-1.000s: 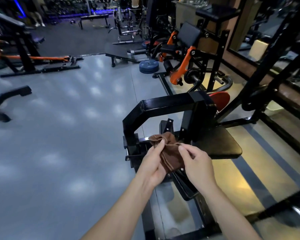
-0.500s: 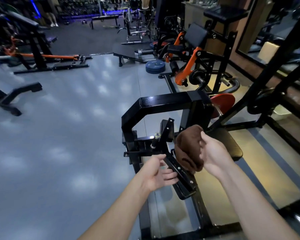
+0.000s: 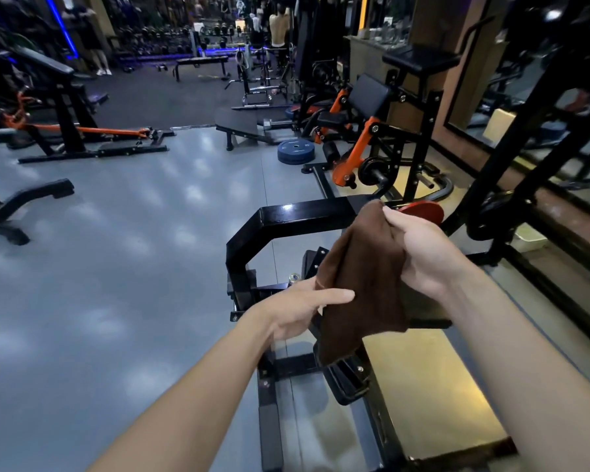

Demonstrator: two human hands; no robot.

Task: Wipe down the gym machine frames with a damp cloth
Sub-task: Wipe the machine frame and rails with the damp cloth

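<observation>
A brown cloth hangs spread out in front of me, above a black gym machine frame. My right hand grips the cloth's upper edge from the right. My left hand pinches the cloth's lower left edge, thumb on top. The cloth hides part of the frame's upright and its black seat pad. The frame's angular top bar runs left of the cloth, and its base rail comes toward me along the floor.
An orange and black machine stands beyond the frame, with a red weight plate and a blue plate on the floor. A tall black rack rises at right. Grey floor spreads to the left, with benches farther back.
The cloth went from bunched between both hands to held by the right hand alone, then opened out. My left hand has taken hold of its lower edge again. Both hands rose.
</observation>
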